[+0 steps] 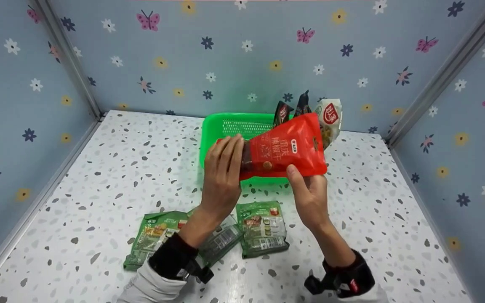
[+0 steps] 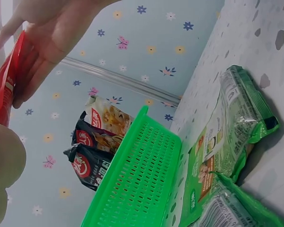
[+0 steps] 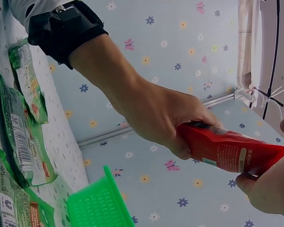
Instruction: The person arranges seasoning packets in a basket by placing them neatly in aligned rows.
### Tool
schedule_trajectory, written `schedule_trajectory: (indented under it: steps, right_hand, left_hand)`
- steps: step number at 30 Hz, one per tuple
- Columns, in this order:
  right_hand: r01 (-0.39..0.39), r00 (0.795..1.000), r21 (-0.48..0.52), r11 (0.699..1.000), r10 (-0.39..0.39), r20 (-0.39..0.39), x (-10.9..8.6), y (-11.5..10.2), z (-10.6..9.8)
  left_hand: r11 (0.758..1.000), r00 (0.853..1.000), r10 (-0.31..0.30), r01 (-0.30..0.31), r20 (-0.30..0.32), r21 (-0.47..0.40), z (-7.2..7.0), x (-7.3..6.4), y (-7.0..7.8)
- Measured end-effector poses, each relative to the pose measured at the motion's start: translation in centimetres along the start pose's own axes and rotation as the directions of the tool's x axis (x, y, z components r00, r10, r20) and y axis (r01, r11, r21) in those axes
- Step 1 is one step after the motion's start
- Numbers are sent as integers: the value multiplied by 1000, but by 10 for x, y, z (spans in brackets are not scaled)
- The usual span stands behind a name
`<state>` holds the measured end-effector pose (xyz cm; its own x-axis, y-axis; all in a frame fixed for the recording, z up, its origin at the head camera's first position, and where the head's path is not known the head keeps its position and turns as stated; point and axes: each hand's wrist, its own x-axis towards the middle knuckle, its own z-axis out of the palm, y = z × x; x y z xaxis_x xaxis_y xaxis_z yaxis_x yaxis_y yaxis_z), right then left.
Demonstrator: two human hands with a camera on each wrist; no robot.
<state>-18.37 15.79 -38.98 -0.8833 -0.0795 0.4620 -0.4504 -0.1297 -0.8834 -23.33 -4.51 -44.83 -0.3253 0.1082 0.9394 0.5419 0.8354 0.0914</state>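
Both hands hold a red food pouch point(image 1: 282, 147) tilted above the front of a green plastic basket point(image 1: 215, 134). My left hand point(image 1: 222, 176) grips the pouch's left end, its fingers laid across the top. At the right end my right hand point(image 1: 312, 198) pinches the lower edge, thumb on the printed face. Behind the pouch, two dark packets point(image 1: 282, 113) and a pale packet point(image 1: 330, 120) stand upright at the basket's right side. In the right wrist view the red pouch point(image 3: 227, 149) spans the gap between the two hands.
Several green packets lie on the speckled table point(image 1: 99, 189) in front of the basket: one on the left point(image 1: 154, 231), one partly under my left forearm point(image 1: 221, 237), and one nearer the middle point(image 1: 263, 229). Flower-patterned panels point(image 1: 242, 54) enclose the back and sides.
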Motion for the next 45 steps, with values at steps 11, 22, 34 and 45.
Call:
schedule_trajectory:
  steps: [11,22,34,45]
  right_hand:
    - [-50,994,312,949,79,-81,5,2,3]
    - [-51,991,278,959,83,-103,6,0,2]
    - [-30,984,271,962,75,-160,6,1,2]
    - [12,972,236,972,43,-229,10,2,0]
  left_hand:
    - [996,998,56,-53,-37,75,4,-5,9]
    - [996,998,60,-58,-29,63,6,-8,14]
    - [995,996,93,-92,-12,33,8,-9,12]
    - [990,989,134,-131,56,-60,7,-8,4]
